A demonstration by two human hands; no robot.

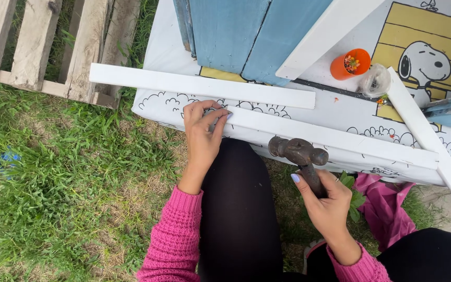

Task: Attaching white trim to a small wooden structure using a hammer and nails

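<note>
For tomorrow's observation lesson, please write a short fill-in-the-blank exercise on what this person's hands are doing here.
1. The right hand grips a ____ by its handle.
2. The left hand rests on the end of a ____ wooden strip.
3. The orange cup stands on the printed ____, beside the blue boards.

Missing words: hammer; white; cloth

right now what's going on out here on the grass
A person in a pink sweater is kneeling on grass at a cloth-covered surface. Their left hand pinches something small, too small to make out, at the end of a white wooden strip. Their right hand grips a hammer, its head held just below that strip. Another white strip, blue boards and an orange cup lie further back.
</note>
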